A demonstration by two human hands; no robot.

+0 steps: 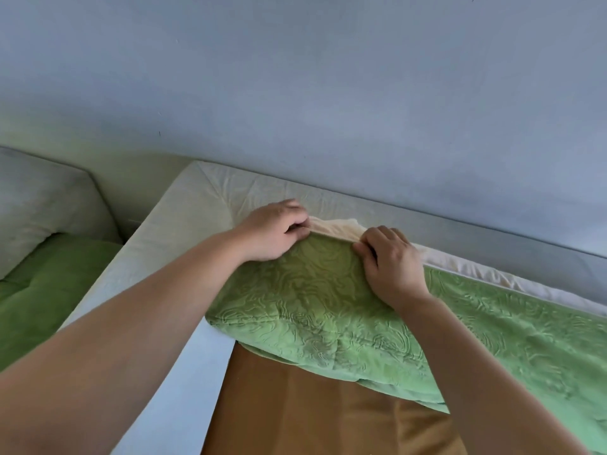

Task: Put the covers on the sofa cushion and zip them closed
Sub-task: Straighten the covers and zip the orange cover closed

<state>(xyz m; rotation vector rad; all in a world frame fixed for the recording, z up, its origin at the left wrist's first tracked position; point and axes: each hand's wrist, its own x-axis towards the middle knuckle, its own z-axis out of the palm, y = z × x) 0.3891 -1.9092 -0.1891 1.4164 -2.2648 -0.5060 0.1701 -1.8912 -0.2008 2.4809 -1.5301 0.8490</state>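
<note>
Pale blue wall (328, 77) stands behind the sofa frame (184, 205). On brown seat base (295, 405) lies the cushion (476, 274), green cover (328, 300) almost on, white edge showing; right end is cut off. 2 hands, left hand (272, 233) & right hand (391, 264), pinch cover's open edge w/ curled fingers; zip hidden.

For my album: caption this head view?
Left hand and right hand pinch the open edge of the green cover over the cream cushion.

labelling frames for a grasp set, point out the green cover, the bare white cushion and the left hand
green cover (328, 297): head view, embossed top face between the wrists
white cushion (486, 272): head view, bare strip beyond the cover's open edge
left hand (272, 234): head view, back of the hand
</note>
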